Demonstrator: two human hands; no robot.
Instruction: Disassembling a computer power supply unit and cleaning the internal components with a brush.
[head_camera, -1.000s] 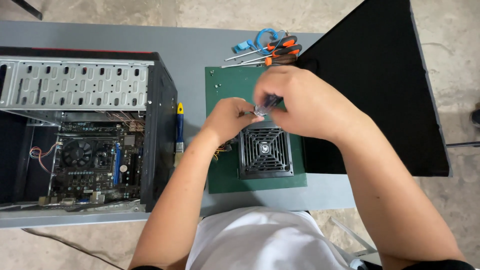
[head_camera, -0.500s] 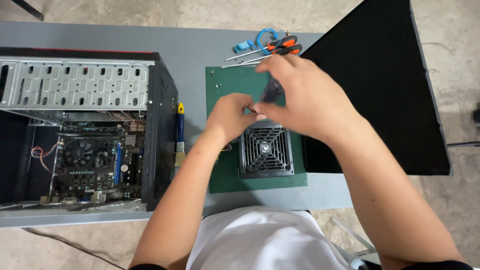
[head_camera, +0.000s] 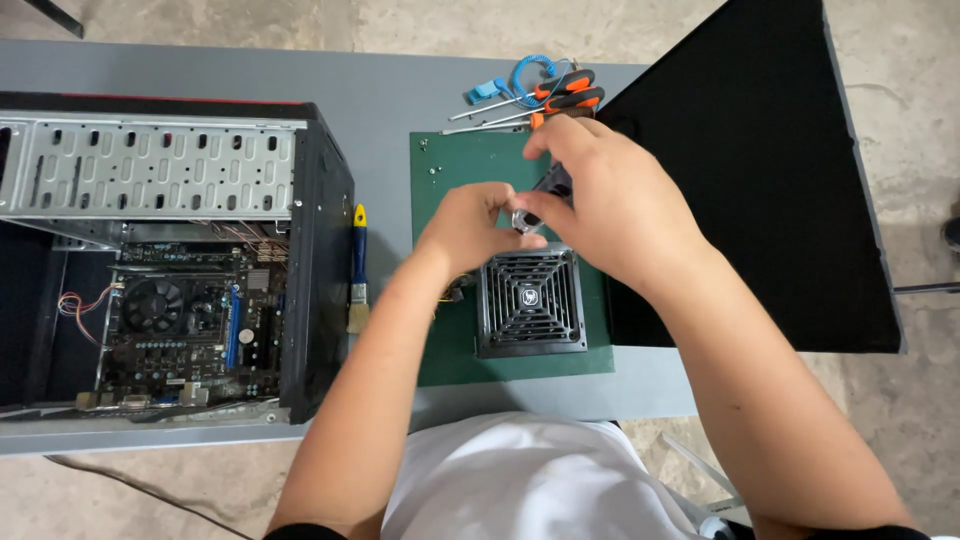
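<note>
Head view, surface: a grey table (head_camera: 400, 90) is seen over a bare concrete floor; a green mat (head_camera: 450, 350) is laid on it, with a black panel (head_camera: 760, 180) to its right.
Thing in hand: a small dark and silvery part (head_camera: 540, 205) is held just above the power supply unit (head_camera: 530, 300), which lies on the mat with its fan grille up.
Left hand (head_camera: 470, 225): the fingers are curled and pinched on the part's near end.
Right hand (head_camera: 610, 205): the fingers are closed around the same part from above.
Handling: the part is judged light, stiff and easily dropped; it is best held by its edges. The unit is judged heavy and rigid, to be taken by its metal sides.
Labels: a small round badge is seen at the grille's centre.
Nearby: orange-handled screwdrivers (head_camera: 565, 95), a brush (head_camera: 357, 270) and an open computer case (head_camera: 170, 260) are set on the table.
</note>
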